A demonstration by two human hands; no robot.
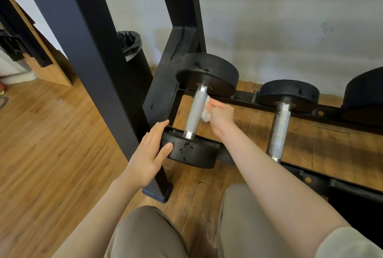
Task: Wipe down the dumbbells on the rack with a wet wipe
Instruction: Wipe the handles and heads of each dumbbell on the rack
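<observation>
Head view: right hand (220,115) pinches crumpled white wipe (205,113) against knurled steel handle (195,111); left hand (149,152) flat on round black plate (192,152).

Both hands forward: left hand (149,150) flat with straight fingers, right hand (219,113) curled in a fist.

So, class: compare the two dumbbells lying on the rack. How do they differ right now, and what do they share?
The left dumbbell is being handled: the left hand rests on its near weight while the right hand presses a wet wipe to its handle. The right dumbbell is untouched. The left dumbbell's weights look larger. Both have black round weights, knurled metal handles, and lie across the rack rails.
</observation>
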